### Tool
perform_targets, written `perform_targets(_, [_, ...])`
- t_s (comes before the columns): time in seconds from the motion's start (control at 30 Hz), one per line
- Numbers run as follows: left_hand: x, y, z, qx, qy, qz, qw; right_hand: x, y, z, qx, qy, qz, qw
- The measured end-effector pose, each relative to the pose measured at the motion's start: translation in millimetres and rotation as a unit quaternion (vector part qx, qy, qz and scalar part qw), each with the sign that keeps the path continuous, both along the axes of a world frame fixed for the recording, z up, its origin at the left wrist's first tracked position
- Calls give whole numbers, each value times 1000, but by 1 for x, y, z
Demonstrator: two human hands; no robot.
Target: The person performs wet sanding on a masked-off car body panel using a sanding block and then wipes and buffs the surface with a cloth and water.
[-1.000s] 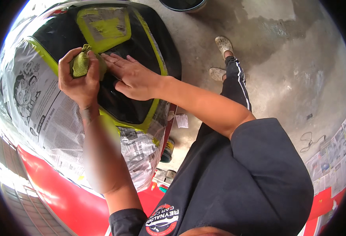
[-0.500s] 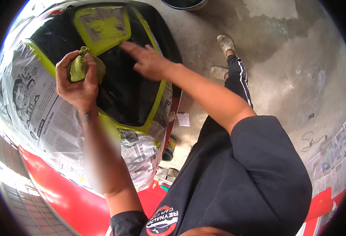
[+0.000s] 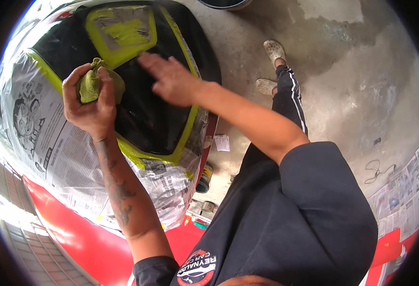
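A bunched olive-green cloth (image 3: 91, 88) is gripped in my left hand (image 3: 91, 106), thumb on one side and fingers on the other, above the left part of a glossy black panel (image 3: 150, 112). My right hand (image 3: 171, 80) is over the panel's upper middle, its fingers stretched out and smeared by motion; I see nothing in it. Whether its fingertips touch the surface I cannot tell. Yellow-green masking tape (image 3: 186, 128) borders the panel. A taped-over patch (image 3: 128, 29) of film and tape lies beyond my hands.
Newspaper and clear film (image 3: 71, 152) cover the surrounding car body, with red bodywork (image 3: 83, 245) below. A dark bucket (image 3: 204, 177) stands beside it on the concrete floor (image 3: 333, 109). A dark basin (image 3: 224, 4) sits at the top. A thin cable (image 3: 378, 171) lies at right.
My left hand with the cloth has shifted slightly left and toward me. The right hand has moved a little left over the panel, fingers still extended.
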State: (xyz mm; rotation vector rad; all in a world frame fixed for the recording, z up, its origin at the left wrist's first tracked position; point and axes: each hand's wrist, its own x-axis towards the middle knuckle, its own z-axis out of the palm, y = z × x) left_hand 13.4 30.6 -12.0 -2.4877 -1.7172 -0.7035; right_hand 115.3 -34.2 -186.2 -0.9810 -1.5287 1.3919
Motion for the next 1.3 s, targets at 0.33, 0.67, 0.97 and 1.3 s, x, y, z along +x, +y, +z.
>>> perform_targets(0.33, [4, 0, -2, 5, -5, 0, 1000, -3, -5, -7, -22, -26, -33, 999])
perform_targets(0.67, [6, 0, -2, 0, -30, -2, 1000, -5, -8, 21, -67, 0, -42, 997])
perform_targets(0.97, [4, -4, 1, 5, -16, 4, 1000, -11, -129, 54, 36, -72, -4, 997])
perform_targets(1.3, [4, -4, 1, 4, -26, 6, 1000, -17, -138, 71, 18, -43, -30, 998])
